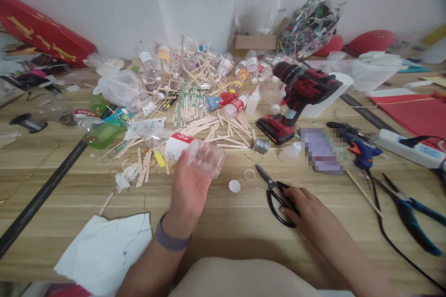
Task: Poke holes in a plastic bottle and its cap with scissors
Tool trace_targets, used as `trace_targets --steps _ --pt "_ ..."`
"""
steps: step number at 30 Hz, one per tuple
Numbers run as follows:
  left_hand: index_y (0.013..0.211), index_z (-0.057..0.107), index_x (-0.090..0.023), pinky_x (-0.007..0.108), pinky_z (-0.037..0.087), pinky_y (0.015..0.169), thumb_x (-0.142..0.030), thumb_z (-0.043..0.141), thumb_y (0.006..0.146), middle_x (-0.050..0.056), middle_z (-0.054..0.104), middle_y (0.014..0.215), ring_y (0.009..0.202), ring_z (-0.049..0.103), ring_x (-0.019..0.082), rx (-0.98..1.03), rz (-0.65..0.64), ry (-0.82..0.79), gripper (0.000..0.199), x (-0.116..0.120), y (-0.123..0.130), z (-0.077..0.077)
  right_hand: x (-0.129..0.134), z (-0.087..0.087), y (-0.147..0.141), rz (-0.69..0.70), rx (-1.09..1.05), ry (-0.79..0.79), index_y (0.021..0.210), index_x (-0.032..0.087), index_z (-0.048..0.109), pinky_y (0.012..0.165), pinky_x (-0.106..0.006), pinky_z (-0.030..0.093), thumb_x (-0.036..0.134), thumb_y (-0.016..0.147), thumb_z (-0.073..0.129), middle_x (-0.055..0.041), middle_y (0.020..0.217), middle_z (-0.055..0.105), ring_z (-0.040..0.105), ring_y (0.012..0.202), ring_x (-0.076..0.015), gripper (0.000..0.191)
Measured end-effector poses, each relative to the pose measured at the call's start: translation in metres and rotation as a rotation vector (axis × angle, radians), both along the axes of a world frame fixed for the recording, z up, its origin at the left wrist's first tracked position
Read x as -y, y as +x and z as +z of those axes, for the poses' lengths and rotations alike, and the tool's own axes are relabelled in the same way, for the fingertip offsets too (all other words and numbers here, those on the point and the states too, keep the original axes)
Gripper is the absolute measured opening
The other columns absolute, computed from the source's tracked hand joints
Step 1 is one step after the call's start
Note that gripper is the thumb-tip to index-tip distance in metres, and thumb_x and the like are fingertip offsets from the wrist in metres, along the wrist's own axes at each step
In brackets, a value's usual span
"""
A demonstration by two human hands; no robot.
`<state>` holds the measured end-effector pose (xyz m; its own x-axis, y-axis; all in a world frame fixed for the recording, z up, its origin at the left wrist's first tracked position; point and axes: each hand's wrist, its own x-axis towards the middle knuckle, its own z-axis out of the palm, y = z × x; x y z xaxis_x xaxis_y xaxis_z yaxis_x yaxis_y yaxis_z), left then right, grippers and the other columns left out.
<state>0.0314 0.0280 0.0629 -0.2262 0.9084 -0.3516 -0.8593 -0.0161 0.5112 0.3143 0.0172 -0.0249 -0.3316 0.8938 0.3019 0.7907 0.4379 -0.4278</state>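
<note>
A clear plastic bottle (209, 157) with a red and white label lies across the palm of my left hand (190, 190), its neck pointing left. My left thumb presses on the label, and the fingers are hidden beneath the bottle. At the right, my right hand (301, 206) is closed on a handle of the black scissors (275, 190), which rest on the table with their tip pointing up and left. Between the two hands lie a small white cap (234, 186) and a thin rubber ring (249, 175).
Wooden sticks (205, 125) and bottles pile up behind. A red cordless drill (296, 97) stands at centre right. Farther right are a blue glue gun (364, 148), pliers (406, 204) and a power strip (407, 148). White paper (108, 250) lies at the front left.
</note>
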Motion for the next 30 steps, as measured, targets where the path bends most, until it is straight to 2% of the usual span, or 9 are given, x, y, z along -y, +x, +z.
trace_targets --steps 4,7,10,13,17,19,22,27,30 --pt "0.093 0.069 -0.018 0.056 0.049 0.101 -0.030 0.059 0.081 0.008 0.071 0.090 0.101 0.068 0.029 0.024 0.001 -0.008 0.020 0.002 -0.005 0.008 0.000 0.000 0.001 0.054 -0.046 -0.079 0.080 0.023 0.051 0.045 -0.026 0.050 0.024 0.078 0.059 -0.0002 0.066 0.064 0.064 0.050 -0.0185 0.008" --pt "0.099 0.068 -0.016 0.054 0.048 0.103 -0.029 0.058 0.082 0.010 0.073 0.095 0.105 0.068 0.031 0.026 -0.026 -0.016 0.024 0.004 -0.006 0.011 0.002 0.016 0.000 0.080 -0.156 -0.173 0.101 0.022 0.054 0.045 -0.025 0.052 0.029 0.086 0.058 0.0012 0.066 0.065 0.064 0.051 -0.0175 0.017" --pt "0.106 0.068 -0.015 0.049 0.048 0.105 -0.028 0.059 0.083 0.011 0.075 0.100 0.107 0.069 0.030 0.040 -0.050 -0.004 0.028 0.006 -0.004 0.011 0.009 0.033 -0.007 0.142 -0.230 -0.162 0.135 0.023 0.049 0.054 -0.024 0.056 0.030 0.093 0.055 -0.0063 0.092 0.073 0.072 0.071 -0.0191 0.043" --pt "0.109 0.067 -0.014 0.043 0.051 0.103 -0.027 0.058 0.085 0.011 0.076 0.102 0.105 0.071 0.028 0.055 -0.065 0.009 0.029 0.007 0.000 0.011 0.019 0.044 -0.028 0.217 -0.310 -0.103 0.141 0.029 0.048 0.075 -0.026 0.059 0.026 0.092 0.058 -0.0095 0.125 0.067 0.070 0.103 -0.0215 0.051" --pt "0.110 0.067 -0.015 0.036 0.057 0.092 -0.026 0.057 0.087 0.010 0.077 0.101 0.099 0.073 0.025 0.075 -0.073 0.034 0.027 0.008 0.006 0.012 0.030 0.049 -0.068 0.193 -0.469 -0.265 0.130 0.025 0.054 0.073 -0.025 0.057 0.019 0.083 0.063 -0.0041 0.101 0.069 0.069 0.082 -0.0163 0.048" --pt "0.108 0.068 -0.015 0.035 0.059 0.088 -0.026 0.056 0.087 0.010 0.078 0.100 0.098 0.074 0.025 0.078 -0.068 0.034 0.026 0.009 0.008 0.013 0.031 0.049 -0.083 0.160 -0.517 -0.255 0.125 0.024 0.055 0.071 -0.026 0.056 0.019 0.081 0.064 -0.0014 0.090 0.066 0.067 0.076 -0.0155 0.046" --pt "0.109 0.068 -0.014 0.034 0.059 0.088 -0.025 0.056 0.087 0.011 0.078 0.101 0.099 0.074 0.026 0.074 -0.058 0.017 0.028 0.011 0.011 0.013 0.030 0.051 -0.095 0.171 -0.530 -0.125 0.123 0.024 0.052 0.068 -0.024 0.055 0.023 0.085 0.066 0.0004 0.085 0.063 0.065 0.074 -0.0144 0.041" --pt "0.110 0.069 -0.015 0.034 0.061 0.084 -0.027 0.055 0.087 0.011 0.078 0.102 0.099 0.074 0.026 0.084 -0.049 -0.038 0.029 0.010 0.014 0.012 0.026 0.060 -0.099 0.241 -0.461 0.078 0.120 0.018 0.051 0.053 -0.020 0.049 0.059 0.097 0.050 -0.0008 0.079 0.056 0.056 0.061 -0.0124 0.046" --pt "0.108 0.070 -0.016 0.034 0.060 0.086 -0.026 0.054 0.088 0.010 0.079 0.101 0.098 0.074 0.025 0.109 -0.045 -0.024 0.027 0.008 0.015 0.012 0.026 0.062 -0.100 0.240 -0.382 0.120 0.114 0.018 0.050 0.048 -0.018 0.045 0.058 0.101 0.041 0.0023 0.070 0.054 0.054 0.054 -0.0105 0.043"
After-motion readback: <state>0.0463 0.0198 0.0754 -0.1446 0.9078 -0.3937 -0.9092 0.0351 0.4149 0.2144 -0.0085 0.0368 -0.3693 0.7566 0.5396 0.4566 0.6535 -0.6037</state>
